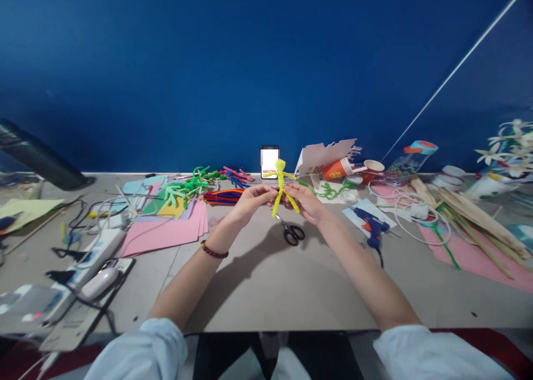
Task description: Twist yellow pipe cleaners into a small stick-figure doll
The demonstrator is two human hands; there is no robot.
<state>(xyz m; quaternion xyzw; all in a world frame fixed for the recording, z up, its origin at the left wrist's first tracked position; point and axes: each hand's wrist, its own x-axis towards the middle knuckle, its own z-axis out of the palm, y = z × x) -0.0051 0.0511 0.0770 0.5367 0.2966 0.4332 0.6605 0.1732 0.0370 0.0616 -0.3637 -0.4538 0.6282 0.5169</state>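
Observation:
A yellow pipe-cleaner figure [280, 181], with a head, arms and two spread legs, stands upright between my hands above the table. My left hand [255, 201] pinches it from the left at about leg height. From the other side my right hand [306, 201] grips it near the hip and leg, its fingertips partly behind the yellow legs. Black-handled scissors [293, 234] lie on the table just below my hands, their blades partly covered. Behind the figure, a phone [270, 160] with a lit screen leans upright.
Left are pipe cleaners [195, 181], pink paper [162, 236] and a power strip [89, 269] with cables. A blue glue gun [375, 224] lies right, near paper cups [338, 169] and dry husks [483, 219]. A dark bottle [41, 155] leans far left. A blue partition [233, 74] rises behind.

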